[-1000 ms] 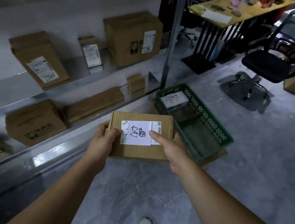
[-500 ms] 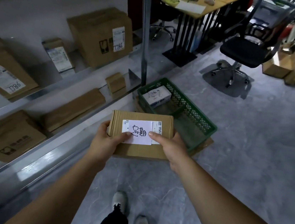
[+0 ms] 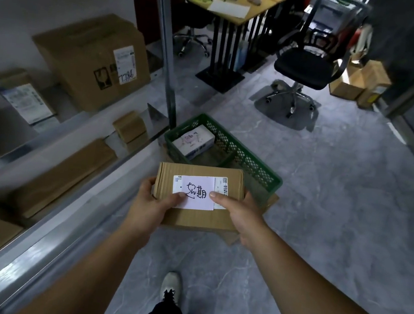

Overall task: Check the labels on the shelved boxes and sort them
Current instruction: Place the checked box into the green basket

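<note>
Two hands on one cardboard box (image 3: 201, 218), frame centre. L hand (image 3: 152, 203) grips left edge, fingers curled under, thumb flat on white label (image 3: 195, 193). R hand (image 3: 240, 214) grips right edge, thumb tip on label too. Label faces up, handwritten marks. Green crate (image 3: 242, 156) just beyond box at 12 o'clock, white carton (image 3: 193, 141) inside. Shelf (image 3: 42, 237) w/ more boxes at 9 o'clock; big box (image 3: 89, 64) at 10.

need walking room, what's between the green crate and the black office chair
Only bare grey floor, seen in the head view, lies between the green crate and the black office chair. The left hand and right hand grip the labelled box.
</note>
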